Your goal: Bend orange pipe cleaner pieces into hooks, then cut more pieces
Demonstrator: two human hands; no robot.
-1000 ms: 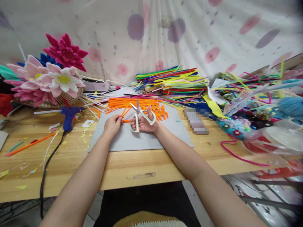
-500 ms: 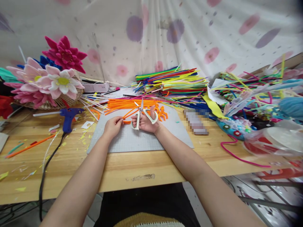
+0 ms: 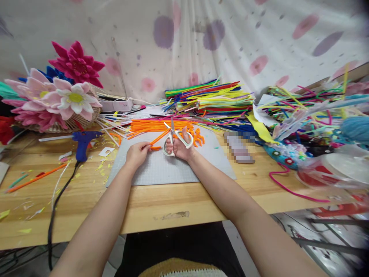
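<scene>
Over the grey cutting mat (image 3: 173, 173), my left hand (image 3: 137, 154) pinches orange pipe cleaners (image 3: 159, 137) that point up and to the right. My right hand (image 3: 182, 148) has its fingers in the handles of white-handled scissors (image 3: 172, 131), whose blades are apart and point away from me. The pinched ends lie close to the scissors; whether they touch the blades I cannot tell. A short orange piece (image 3: 155, 148) shows beside my left fingertips. Behind the hands lies a row of long orange pipe cleaners (image 3: 147, 125), with short bent orange pieces (image 3: 198, 137) to its right.
A blue glue gun (image 3: 82, 145) with a black cord lies on the left of the wooden table, near felt-like flowers (image 3: 76, 98). Bundled coloured pipe cleaners (image 3: 213, 98) are piled at the back. A pixelated flat object (image 3: 239, 148) and a plastic-wrapped spool (image 3: 340, 169) lie to the right.
The scissor handles have drawn closer together and the blades have turned slightly. My left hand keeps its pinch in nearly the same place.
</scene>
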